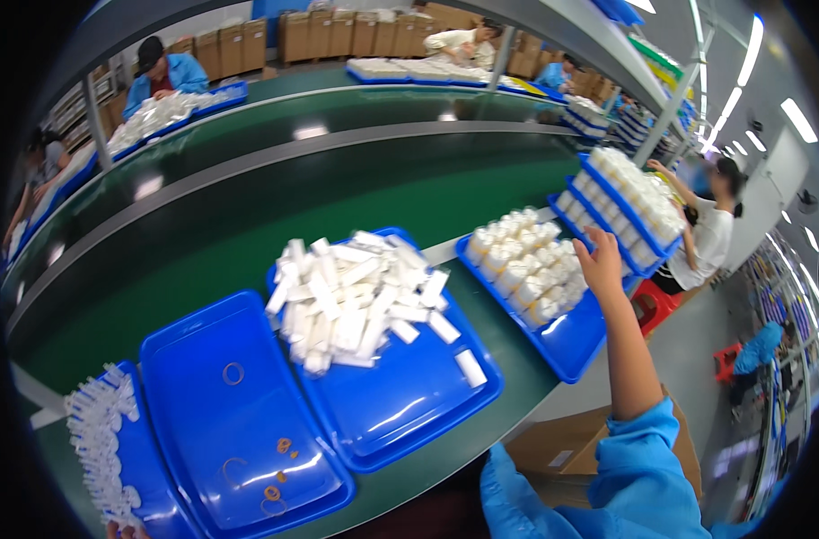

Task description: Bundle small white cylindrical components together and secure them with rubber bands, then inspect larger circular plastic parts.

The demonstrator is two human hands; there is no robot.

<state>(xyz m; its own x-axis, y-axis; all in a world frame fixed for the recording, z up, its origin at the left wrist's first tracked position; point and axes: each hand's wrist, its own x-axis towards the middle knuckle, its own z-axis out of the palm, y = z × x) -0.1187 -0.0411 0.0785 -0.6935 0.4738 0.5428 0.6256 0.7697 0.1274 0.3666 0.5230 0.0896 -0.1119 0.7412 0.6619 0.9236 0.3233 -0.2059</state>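
My right hand is raised at the right, fingers apart and nothing visible in them. It is beside a blue tray that carries rows of white cylindrical pieces in clear wrap. Of my left hand only fingertips show at the lower left edge, next to a tray of clear plastic pieces; whether they hold anything is hidden. Between my hands, a blue tray bears a heap of white wrapped oblong pieces. Another blue tray contains several small orange-brown rings and thin loops.
Filled blue trays are stacked at the far right of the bench. A green conveyor belt runs beyond my trays. Below my right arm stands a cardboard box. Co-workers sit across the belt, and a person in white is at the right.
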